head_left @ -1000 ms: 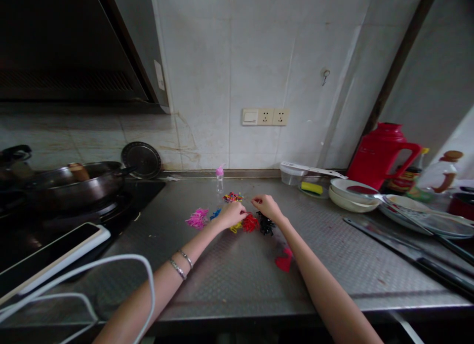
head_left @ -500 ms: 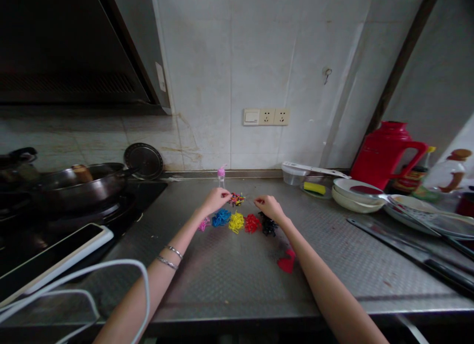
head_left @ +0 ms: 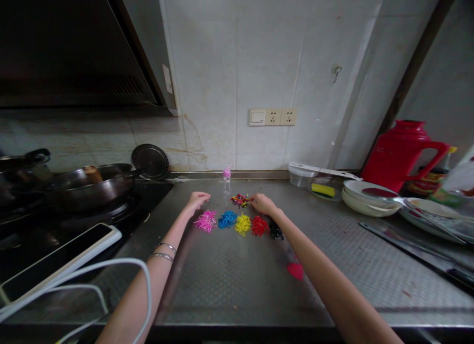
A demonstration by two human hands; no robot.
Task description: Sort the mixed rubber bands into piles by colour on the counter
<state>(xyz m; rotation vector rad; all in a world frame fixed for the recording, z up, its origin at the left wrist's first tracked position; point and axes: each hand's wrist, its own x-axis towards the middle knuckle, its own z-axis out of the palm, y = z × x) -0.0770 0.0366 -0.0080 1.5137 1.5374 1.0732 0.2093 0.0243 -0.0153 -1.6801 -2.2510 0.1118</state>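
Observation:
Small heaps of tiny rubber bands lie in a row on the steel counter [head_left: 229, 280]: pink [head_left: 206, 220], blue [head_left: 227, 218], yellow [head_left: 242, 223], red [head_left: 259, 225] and black [head_left: 275, 230]. Behind them sits a mixed-colour heap [head_left: 239, 200]. My left hand [head_left: 197, 201] hovers just above and behind the pink heap, fingers curled in a pinch; what it holds is too small to name. My right hand [head_left: 261, 204] rests beside the mixed heap, fingertips pinched at its right edge. A small clear bottle with a pink cap [head_left: 226, 180] stands behind.
A wok [head_left: 89, 183] sits on the stove at left, with a phone [head_left: 55, 262] and white cable [head_left: 111, 270] near the front. At right are a red jug [head_left: 403, 154], stacked plates [head_left: 365, 196], a yellow sponge [head_left: 322, 189] and a knife [head_left: 414, 248]. A red heart-shaped piece [head_left: 295, 270] lies by my right forearm.
My left hand left the row of heaps, went to the mixed heap, then swung left to above the pink heap. My right hand stayed by the mixed heap. The view shifted slightly.

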